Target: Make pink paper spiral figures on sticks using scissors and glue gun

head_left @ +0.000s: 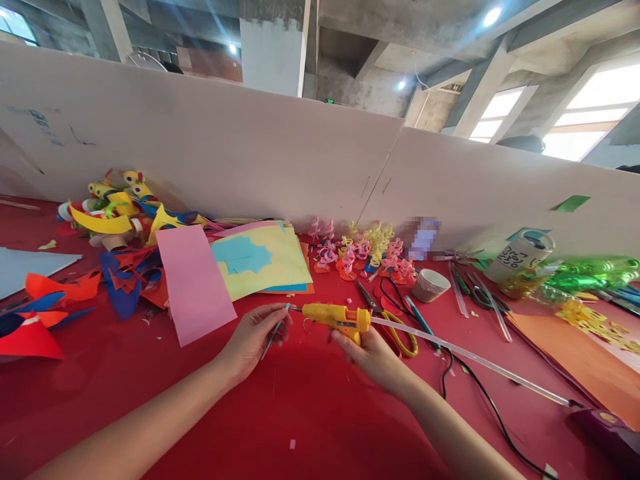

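My right hand point(367, 350) is wrapped round the grip of a yellow glue gun point(337, 317), its nozzle pointing left. A long clear glue stick point(465, 360) runs out of the gun's back toward the lower right. Between the fingertips of my left hand point(253, 340) is a thin blue paper strip point(271, 339), its upper end right at the nozzle tip. Whether the nozzle touches the strip I cannot tell. A pink paper sheet point(195, 283) lies just beyond my left hand.
Yellow-handled scissors point(400, 333) and a black cord point(480, 393) lie right of the gun. Curled paper pieces point(370, 247) and a paper cup point(431, 285) stand behind. Stacked coloured paper point(285, 263) and bird-like crafts point(115, 207) sit left. A white partition point(250, 147) bounds the red table point(300, 400).
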Demonstrator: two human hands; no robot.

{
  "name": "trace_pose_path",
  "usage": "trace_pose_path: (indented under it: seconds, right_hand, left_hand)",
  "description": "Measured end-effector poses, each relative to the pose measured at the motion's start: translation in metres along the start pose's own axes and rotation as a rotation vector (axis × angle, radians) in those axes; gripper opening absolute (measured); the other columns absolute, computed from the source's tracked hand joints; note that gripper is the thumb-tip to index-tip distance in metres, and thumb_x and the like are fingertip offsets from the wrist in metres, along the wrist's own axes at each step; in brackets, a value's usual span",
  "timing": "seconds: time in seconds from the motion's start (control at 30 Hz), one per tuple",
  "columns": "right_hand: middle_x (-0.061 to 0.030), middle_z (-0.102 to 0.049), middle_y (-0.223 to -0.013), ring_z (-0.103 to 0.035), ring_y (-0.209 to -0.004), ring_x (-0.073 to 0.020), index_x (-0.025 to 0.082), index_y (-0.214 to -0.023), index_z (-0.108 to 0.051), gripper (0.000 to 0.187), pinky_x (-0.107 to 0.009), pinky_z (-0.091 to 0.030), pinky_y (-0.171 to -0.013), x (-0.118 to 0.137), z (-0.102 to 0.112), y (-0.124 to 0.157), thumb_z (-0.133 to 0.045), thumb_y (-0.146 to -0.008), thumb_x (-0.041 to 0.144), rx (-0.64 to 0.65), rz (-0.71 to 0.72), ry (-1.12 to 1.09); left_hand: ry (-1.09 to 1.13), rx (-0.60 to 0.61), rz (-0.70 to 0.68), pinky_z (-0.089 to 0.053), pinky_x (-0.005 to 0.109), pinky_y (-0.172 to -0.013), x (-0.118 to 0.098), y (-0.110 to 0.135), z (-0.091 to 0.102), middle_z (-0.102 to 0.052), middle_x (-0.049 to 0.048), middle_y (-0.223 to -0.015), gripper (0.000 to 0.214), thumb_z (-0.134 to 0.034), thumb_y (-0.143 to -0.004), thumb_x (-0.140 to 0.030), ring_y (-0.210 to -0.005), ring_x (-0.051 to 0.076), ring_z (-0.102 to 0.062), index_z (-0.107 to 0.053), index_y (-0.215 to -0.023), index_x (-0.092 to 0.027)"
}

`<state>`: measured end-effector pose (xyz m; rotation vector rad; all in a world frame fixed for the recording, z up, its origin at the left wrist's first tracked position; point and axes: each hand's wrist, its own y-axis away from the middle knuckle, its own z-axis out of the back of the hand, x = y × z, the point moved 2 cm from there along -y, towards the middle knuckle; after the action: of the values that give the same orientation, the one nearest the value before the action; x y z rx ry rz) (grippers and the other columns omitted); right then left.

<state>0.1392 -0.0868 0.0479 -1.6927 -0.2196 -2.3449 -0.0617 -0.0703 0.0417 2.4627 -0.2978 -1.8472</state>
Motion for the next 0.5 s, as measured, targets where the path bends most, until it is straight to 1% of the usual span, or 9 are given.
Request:
trace_pose_path:
  seconds: [0.17,0.37,0.5]
  right_hand:
    - [0.0043,-0.039,-0.057,-0.031,-0.049,-0.0083,0.016,-0.080,-0.054,0.052,-0.022,-0.027,-0.044,0.000,0.000,0.000,-0.049,-0.072,0.067,0.007,-0.031,-0.003]
    - [0.0049,-0.037,-0.056,-0.032,-0.048,-0.0081,0.016,-0.082,-0.056,0.051,-0.021,-0.028,-0.043,-0.010,0.000,0.000,-0.049,-0.074,0.066,0.021,-0.049,-0.002]
    - [0.0040,-0.039,-0.057,-0.032,-0.049,-0.0085,0.016,-0.082,-0.057,0.051,-0.021,-0.028,-0.043,-0.013,-0.001,0.000,-0.049,-0.075,0.066,0.025,-0.050,-0.010]
  left_hand:
    - [-0.021,0.040,-0.009,-0.033,0.022,-0.045,-0.001,0.001,-0.001,-0.056,-0.0016,-0.057,0.020,-0.065,-0.073,-0.034,-0.047,0.009,-0.046,-0.062,-0.064,-0.017]
    - [-0.018,-0.005,0.017,-0.033,0.022,-0.046,0.000,0.002,-0.001,-0.061,0.0001,-0.064,0.021,-0.066,-0.070,-0.038,-0.049,0.009,-0.048,-0.066,-0.070,-0.017]
    - [-0.034,-0.042,0.015,-0.033,0.022,-0.047,0.000,0.001,0.001,-0.061,-0.0004,-0.060,0.020,-0.068,-0.068,-0.037,-0.048,0.009,-0.047,-0.066,-0.065,-0.017]
